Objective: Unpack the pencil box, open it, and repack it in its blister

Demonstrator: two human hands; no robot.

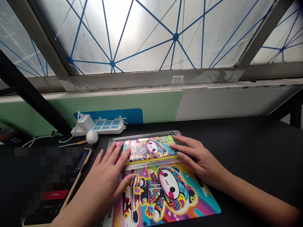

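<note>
A colourful flat case (pixel 146 148) with a cartoon bear on its lid lies inside a clear plastic tray (pixel 149 164). My left hand (pixel 106 176) is open, its spread fingertips resting on the case's left end. On the opposite side, my right hand (pixel 199 154) has its fingers stretched out over the right end of the case and tray. Under my hands and nearer to me lies a flat sheet (pixel 170 192) printed with a matching bear on a skateboard. The tray overlaps the sheet's far edge. My left hand and forearm hide part of the sheet's left side.
A phone (pixel 77 167) in a pale case lies at the left on the black table (pixel 255 151). Behind it are a white power strip (pixel 110 126) with a plugged-in adapter and a round white object (pixel 92 137) on a cable. A clear cup (pixel 178 80) stands on the window ledge.
</note>
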